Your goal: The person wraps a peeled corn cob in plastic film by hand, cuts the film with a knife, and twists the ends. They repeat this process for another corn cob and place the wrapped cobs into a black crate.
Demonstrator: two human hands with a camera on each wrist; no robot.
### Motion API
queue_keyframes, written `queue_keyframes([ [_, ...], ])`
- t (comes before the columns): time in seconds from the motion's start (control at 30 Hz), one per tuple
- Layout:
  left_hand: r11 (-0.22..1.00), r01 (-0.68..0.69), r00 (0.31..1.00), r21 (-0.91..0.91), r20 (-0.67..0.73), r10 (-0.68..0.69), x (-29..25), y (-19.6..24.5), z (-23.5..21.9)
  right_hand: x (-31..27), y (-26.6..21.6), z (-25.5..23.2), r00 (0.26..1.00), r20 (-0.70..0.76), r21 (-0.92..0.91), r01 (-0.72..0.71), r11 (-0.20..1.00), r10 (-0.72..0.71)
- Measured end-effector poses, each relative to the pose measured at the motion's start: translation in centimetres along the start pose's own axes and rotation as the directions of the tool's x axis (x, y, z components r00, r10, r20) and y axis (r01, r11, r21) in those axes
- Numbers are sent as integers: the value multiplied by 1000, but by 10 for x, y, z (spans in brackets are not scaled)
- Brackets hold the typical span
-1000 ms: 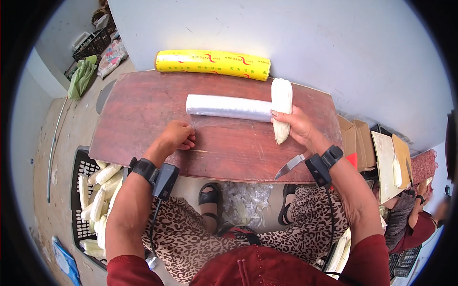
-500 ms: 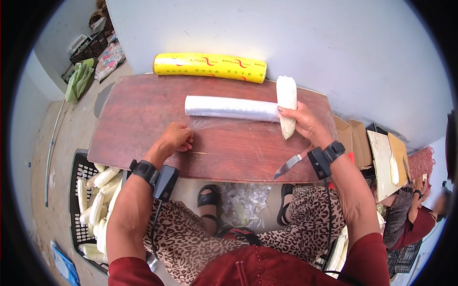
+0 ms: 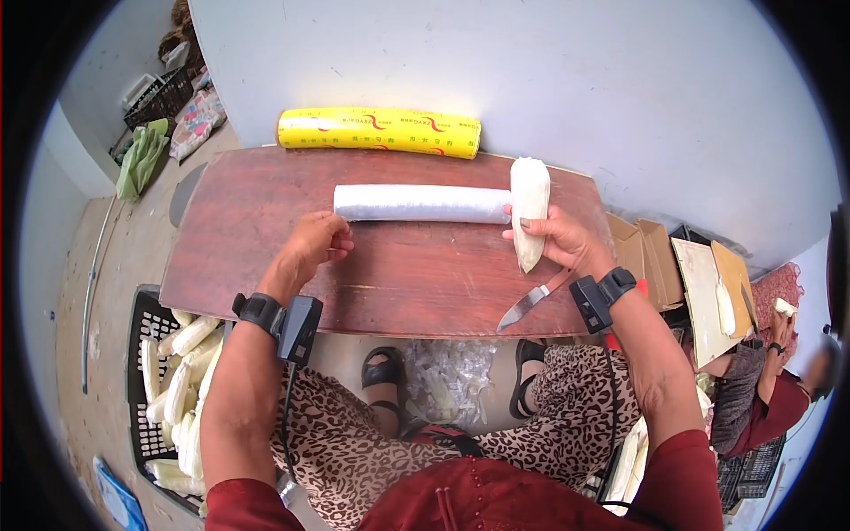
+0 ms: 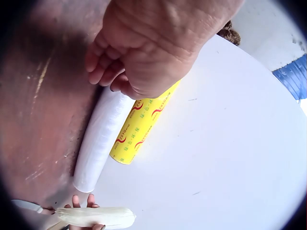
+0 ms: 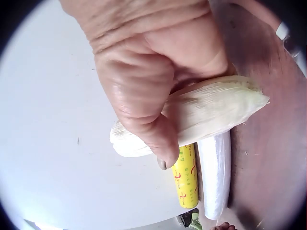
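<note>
My right hand (image 3: pixel 567 241) grips an ear of corn in its pale husk (image 3: pixel 529 208), thumb across its front. The ear stands upright over the right end of the clear cling film roll (image 3: pixel 421 203) in the head view. In the right wrist view the thumb presses on the husk (image 5: pixel 211 108). My left hand (image 3: pixel 312 243) is beside the roll's left end, fingers curled and thumb against them, pinching the film's edge; the thin film itself hardly shows. A knife (image 3: pixel 527 305) lies on the table below the right hand, its handle partly hidden by the wrist.
A yellow wrapped roll (image 3: pixel 379 133) lies at the table's (image 3: pixel 266 265) back edge against the wall. A black crate (image 3: pixel 137 389) of husked corn stands at the left. Cardboard boxes (image 3: pixel 651 257) stand at the right, where another person (image 3: pixel 770 407) sits. Plastic scraps (image 3: pixel 447 376) lie between the feet.
My left hand has moved up and left to the roll's end, and the film stretched from it no longer shows. The right hand still holds the corn, now slightly lower.
</note>
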State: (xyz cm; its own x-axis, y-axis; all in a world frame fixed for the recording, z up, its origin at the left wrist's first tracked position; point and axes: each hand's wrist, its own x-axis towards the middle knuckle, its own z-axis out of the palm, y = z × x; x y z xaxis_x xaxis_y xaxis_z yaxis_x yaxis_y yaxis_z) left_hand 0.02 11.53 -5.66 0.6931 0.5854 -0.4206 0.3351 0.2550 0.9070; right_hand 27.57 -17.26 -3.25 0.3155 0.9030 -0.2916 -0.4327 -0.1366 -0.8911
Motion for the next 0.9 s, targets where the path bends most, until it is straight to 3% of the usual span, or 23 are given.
queue_keyframes([
  [0.63, 999, -42, 998, -6, 52, 42, -1, 5, -3, 38, 8, 5, 983, -56, 24, 175, 984, -173],
  [0.9, 1000, -23, 998, 10, 67, 22, -1, 2, -8, 42, 6, 5, 978, -129, 8, 169, 986, -167],
])
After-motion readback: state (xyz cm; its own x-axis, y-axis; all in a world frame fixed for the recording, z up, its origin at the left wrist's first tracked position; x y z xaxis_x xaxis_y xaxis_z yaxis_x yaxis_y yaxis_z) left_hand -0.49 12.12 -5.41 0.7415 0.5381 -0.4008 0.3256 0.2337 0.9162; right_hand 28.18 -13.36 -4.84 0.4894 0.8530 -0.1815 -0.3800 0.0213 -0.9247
